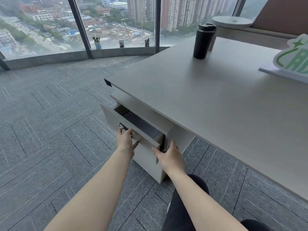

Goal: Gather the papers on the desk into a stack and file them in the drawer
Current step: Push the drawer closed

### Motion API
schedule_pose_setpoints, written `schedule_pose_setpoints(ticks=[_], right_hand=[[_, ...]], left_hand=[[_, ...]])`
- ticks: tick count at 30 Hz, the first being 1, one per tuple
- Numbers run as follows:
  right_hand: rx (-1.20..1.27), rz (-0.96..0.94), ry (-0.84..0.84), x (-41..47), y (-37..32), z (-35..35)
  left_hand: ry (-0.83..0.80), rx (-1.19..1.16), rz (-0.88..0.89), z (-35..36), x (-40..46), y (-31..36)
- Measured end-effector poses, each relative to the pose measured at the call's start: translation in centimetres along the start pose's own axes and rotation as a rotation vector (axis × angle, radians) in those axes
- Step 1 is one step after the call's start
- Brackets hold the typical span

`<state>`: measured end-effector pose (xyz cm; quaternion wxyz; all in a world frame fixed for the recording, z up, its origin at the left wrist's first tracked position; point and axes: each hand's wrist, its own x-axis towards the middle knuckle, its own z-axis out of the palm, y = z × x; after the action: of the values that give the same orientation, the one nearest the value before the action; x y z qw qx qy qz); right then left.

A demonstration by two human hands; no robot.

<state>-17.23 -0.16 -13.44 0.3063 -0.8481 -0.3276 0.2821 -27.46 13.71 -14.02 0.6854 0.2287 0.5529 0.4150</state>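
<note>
A pale cabinet stands under the left end of the desk (208, 100). Its top drawer (115, 117) is pulled partly out, and a dark grey flat surface shows inside; I cannot tell whether papers lie in it. My left hand (125, 140) rests flat on the drawer front, just below the small metal lock (121, 126). My right hand (170, 156) is spread against the drawer front's right end, thumb up by the cabinet side. Neither hand holds anything. No loose papers are visible on the desk.
On the desk stand a black travel mug (203, 41) at the back and a white and green sign (295, 55) at the right edge. Grey carpet (50, 130) spreads to the left. The curved window ledge (66, 55) carries a small plant and two pen cups.
</note>
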Motion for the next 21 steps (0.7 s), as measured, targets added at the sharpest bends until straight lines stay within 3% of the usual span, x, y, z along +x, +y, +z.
schedule_pose_setpoints(ticks=[21], right_hand=[[0.105,0.042,0.074,4.3,-0.1,-0.5]], left_hand=[[-0.157,-0.011,-0.024,4.3,1.0,-0.9]])
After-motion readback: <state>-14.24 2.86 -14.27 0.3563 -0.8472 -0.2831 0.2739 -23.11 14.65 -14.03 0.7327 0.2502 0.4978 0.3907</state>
